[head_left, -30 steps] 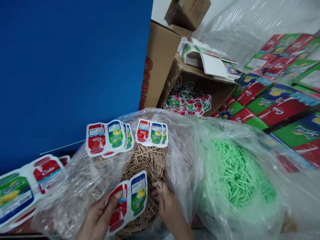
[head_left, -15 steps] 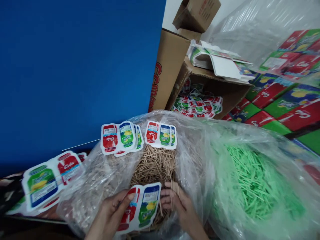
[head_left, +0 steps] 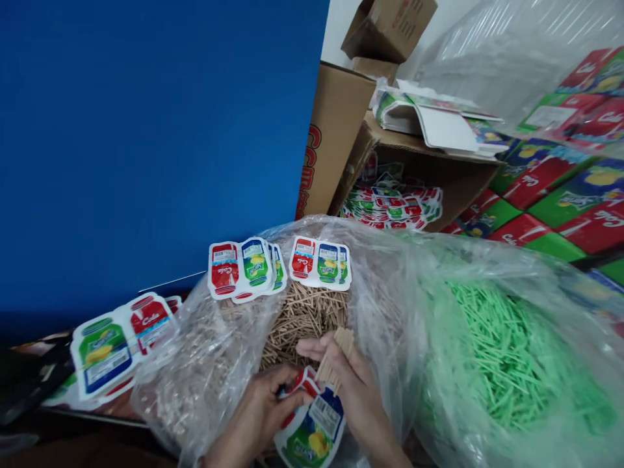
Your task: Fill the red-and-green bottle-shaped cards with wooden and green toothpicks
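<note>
My left hand (head_left: 256,416) grips a printed packet (head_left: 312,426) with a red Cola side and a green lemon side, low in the middle of the view. My right hand (head_left: 348,387) pinches a small bundle of plain wooden sticks (head_left: 336,356) and holds it against the packet's top edge. Both hands hover over an open clear plastic bag of plain wooden sticks (head_left: 302,315). Two small stacks of the same packets (head_left: 246,270) (head_left: 320,262) lie on the far rim of that bag.
A clear bag of green sticks (head_left: 507,361) lies to the right. More packets (head_left: 117,344) lie at the left. A blue panel (head_left: 146,130) stands behind. Cardboard boxes (head_left: 336,130), one holding packets (head_left: 394,205), and printed cartons (head_left: 560,175) fill the back right.
My right hand has lifted a bundle of sticks out of the pile and brought it to the packet. My left hand has lowered and turned the packet.
</note>
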Demonstrator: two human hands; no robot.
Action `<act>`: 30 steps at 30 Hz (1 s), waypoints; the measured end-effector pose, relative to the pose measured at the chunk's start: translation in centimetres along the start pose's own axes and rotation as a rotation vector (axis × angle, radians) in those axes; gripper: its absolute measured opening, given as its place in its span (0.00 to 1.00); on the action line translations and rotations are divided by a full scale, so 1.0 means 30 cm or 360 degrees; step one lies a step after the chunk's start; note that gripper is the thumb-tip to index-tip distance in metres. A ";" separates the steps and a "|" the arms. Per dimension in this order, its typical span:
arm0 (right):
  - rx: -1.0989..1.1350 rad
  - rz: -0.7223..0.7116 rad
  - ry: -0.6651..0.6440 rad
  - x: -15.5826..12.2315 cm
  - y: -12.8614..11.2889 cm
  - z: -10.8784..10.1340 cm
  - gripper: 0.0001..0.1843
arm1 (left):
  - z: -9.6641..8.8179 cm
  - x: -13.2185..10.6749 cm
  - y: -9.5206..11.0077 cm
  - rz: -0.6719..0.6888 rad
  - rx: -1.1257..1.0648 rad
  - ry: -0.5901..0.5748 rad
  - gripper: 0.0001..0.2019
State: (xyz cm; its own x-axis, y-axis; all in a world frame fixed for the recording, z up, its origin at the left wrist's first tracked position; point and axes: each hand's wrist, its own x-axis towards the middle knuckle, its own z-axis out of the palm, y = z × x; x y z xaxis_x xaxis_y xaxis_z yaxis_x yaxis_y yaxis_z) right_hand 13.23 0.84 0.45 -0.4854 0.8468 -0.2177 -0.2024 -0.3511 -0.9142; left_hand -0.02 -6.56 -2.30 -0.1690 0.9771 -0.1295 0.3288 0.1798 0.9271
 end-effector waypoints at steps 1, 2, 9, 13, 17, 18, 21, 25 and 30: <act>-0.0052 0.0025 -0.0049 0.007 0.002 0.010 0.21 | 0.003 0.003 0.000 0.0043 0.0045 -0.0020 0.09; -0.0087 0.0052 -0.0101 0.013 0.005 0.017 0.22 | 0.005 0.005 0.000 0.0077 0.0086 -0.0038 0.10; -0.0262 0.0014 -0.0201 0.042 0.050 0.021 0.25 | -0.003 0.006 0.016 0.0119 0.0116 -0.0168 0.11; -0.0507 -0.0067 -0.0233 0.025 0.035 -0.001 0.23 | 0.000 0.006 0.005 -0.0042 -0.0293 -0.0078 0.10; -0.0802 -0.0290 -0.0317 0.002 0.007 -0.037 0.18 | 0.006 0.003 -0.013 -0.0058 -0.0480 -0.0061 0.14; -0.0780 -0.0367 -0.0284 -0.004 0.007 -0.045 0.18 | 0.005 0.003 -0.013 -0.0060 -0.0525 -0.0079 0.15; -0.0695 -0.0659 -0.0118 -0.023 0.018 -0.056 0.26 | -0.002 0.009 -0.004 -0.0076 -0.0609 -0.0100 0.16; -0.1269 -0.0683 -0.0476 -0.044 0.023 -0.052 0.27 | -0.005 0.017 0.002 0.0035 -0.0519 -0.0016 0.17; -0.1539 -0.0818 -0.0456 -0.051 0.009 -0.061 0.27 | 0.001 0.015 -0.023 -0.0033 -0.0495 0.0042 0.19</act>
State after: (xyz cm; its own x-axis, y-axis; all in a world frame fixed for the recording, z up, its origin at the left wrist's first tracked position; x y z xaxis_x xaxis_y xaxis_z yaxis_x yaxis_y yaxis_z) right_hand 15.49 0.18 -0.09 -0.7367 0.6349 0.2329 0.2479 0.5739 -0.7805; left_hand -0.31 -6.24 -3.00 -0.1983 0.9695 -0.1438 0.0257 0.1518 0.9881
